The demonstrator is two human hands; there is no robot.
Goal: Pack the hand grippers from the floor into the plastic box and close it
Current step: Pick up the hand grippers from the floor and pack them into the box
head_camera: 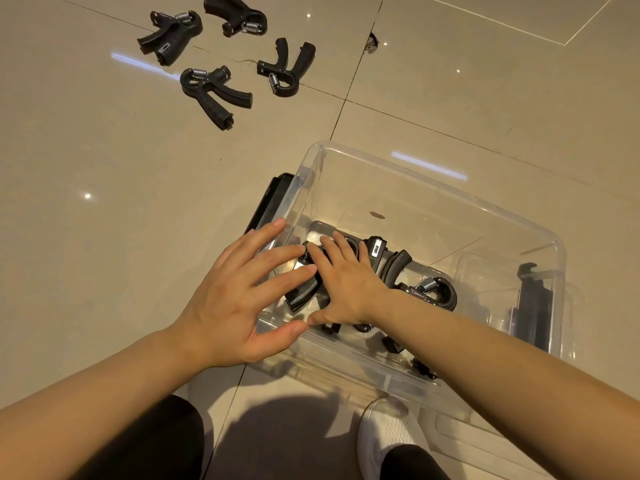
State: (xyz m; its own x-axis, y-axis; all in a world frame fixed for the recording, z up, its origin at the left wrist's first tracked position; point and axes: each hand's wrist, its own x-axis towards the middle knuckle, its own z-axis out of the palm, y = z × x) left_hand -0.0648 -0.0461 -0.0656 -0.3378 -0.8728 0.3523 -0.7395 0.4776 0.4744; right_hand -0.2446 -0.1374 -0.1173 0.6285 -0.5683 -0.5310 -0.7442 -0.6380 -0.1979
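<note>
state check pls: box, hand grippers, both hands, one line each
plastic box: open, no lid on, upright on the floor
hand grippers on the floor: four, loose, unpacked
hand grippers in the box: several, lying on the bottom
left hand: fingers spread, over the box's near-left corner, holding nothing
right hand: inside the box, fingers straight, pressing on a gripper

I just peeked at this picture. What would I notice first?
First, two hands in the middle: the left hand spread over the edge of the clear box, and the right hand reaching inside, fingers straight, onto the black grippers in the box. Then four more grippers lying on the shiny floor at the top left, not yet packed.
</note>
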